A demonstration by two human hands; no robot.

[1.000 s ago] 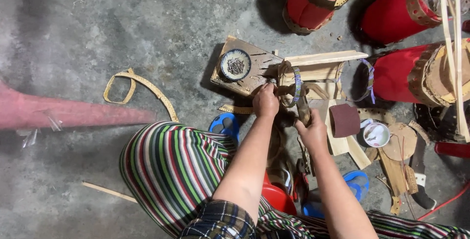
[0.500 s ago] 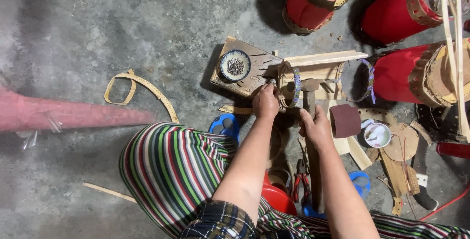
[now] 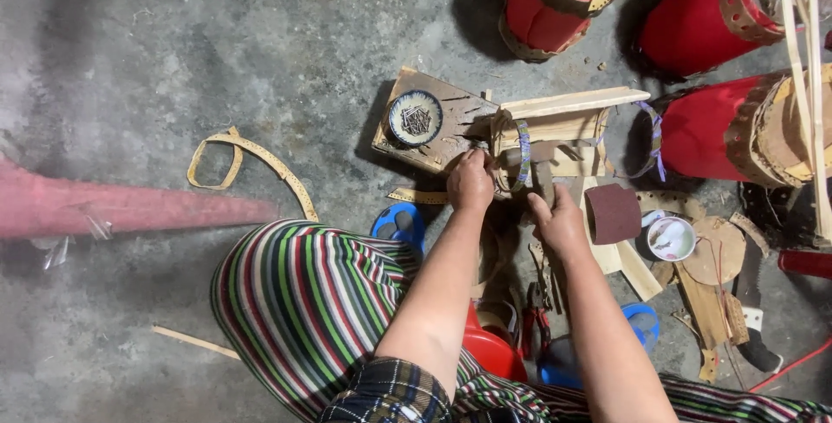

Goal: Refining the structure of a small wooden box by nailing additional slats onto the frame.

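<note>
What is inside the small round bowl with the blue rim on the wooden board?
The small round blue-rimmed bowl holds a heap of thin dark pieces, perhaps small nails; they cover its bottom. It stands on the flat wooden board.

I see a rough grey concrete floor (image 3: 173,68), stained and dusty, with red drums (image 3: 693,16) standing at its far edge.

Red drums (image 3: 706,128), multicoloured striped trousers (image 3: 303,302), blue-rimmed bowl (image 3: 415,118), grey floor (image 3: 173,59).
</note>
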